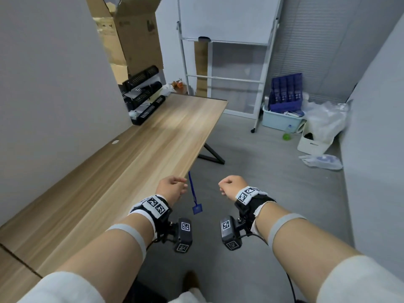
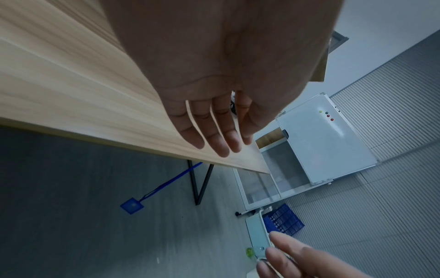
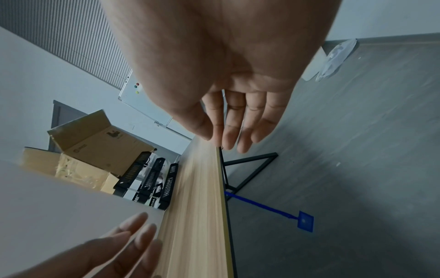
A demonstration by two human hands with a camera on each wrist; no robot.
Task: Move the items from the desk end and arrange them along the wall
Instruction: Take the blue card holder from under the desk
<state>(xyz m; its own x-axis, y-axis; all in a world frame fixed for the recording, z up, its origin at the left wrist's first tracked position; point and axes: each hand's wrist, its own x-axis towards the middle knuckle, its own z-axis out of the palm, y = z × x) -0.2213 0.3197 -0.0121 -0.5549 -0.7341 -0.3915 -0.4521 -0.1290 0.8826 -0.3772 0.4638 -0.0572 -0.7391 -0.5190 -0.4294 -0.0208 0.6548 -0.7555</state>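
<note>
A long wooden desk (image 1: 135,149) runs along the grey wall (image 1: 43,84) on the left. At its far end stands a black three-tier tray rack (image 1: 143,95) with papers in it; it shows again in the right wrist view (image 3: 147,180). Behind it lie a white crumpled bag (image 1: 168,88) and small orange items (image 1: 178,84). My left hand (image 1: 179,184) hovers over the desk's near front edge, fingers relaxed (image 2: 214,135), holding nothing. My right hand (image 1: 227,186) hangs over the floor to the right of the desk, fingers loose (image 3: 233,131) and empty.
A blue lanyard with a badge (image 1: 197,209) dangles between my hands. An open cardboard box (image 1: 135,29) stands behind the rack. A whiteboard on a stand (image 1: 229,18), a pale blue bin (image 1: 277,122), a white bin (image 1: 312,145) and plastic bags (image 1: 321,161) occupy the far right floor.
</note>
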